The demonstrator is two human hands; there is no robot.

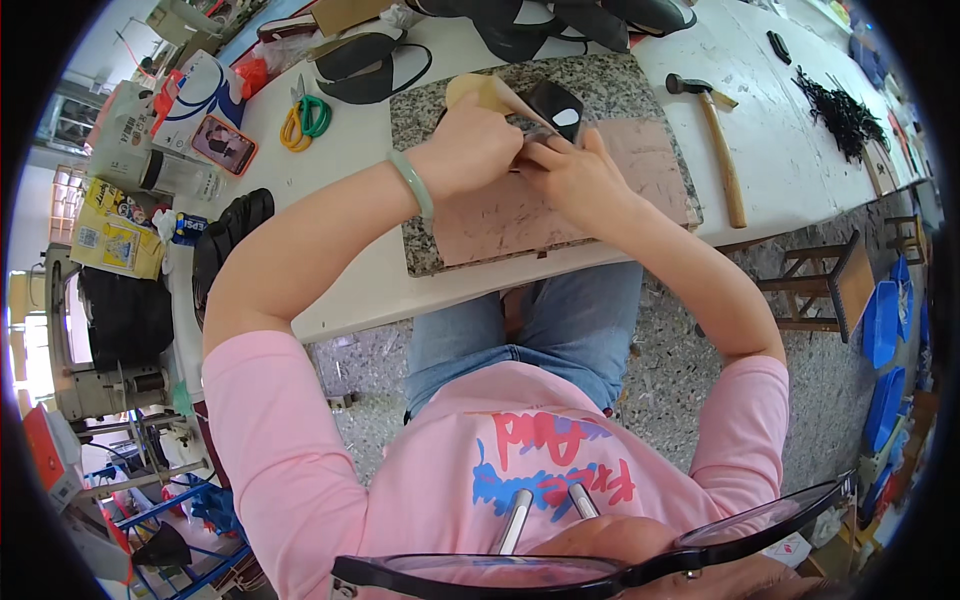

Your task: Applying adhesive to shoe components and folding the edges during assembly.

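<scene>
Over the stone slab, my two hands meet at a tan-and-dark piece that looks like part of a shoe upper. My left hand, below a pale green bangle, is closed on its left side. Curled fingers of my right hand pinch its near edge, beside the left fingertips. Where the fingers meet, the detail is hidden. Just behind them is a shiny black object with a white spot; its kind is unclear. A scuffed pinkish sheet covers the slab under my hands.
A hammer lies right of the slab, with a pile of black strips beyond. Green-and-yellow-handled scissors, a phone and a jar are at left. Black shoe parts line the back. A wooden stool stands at right.
</scene>
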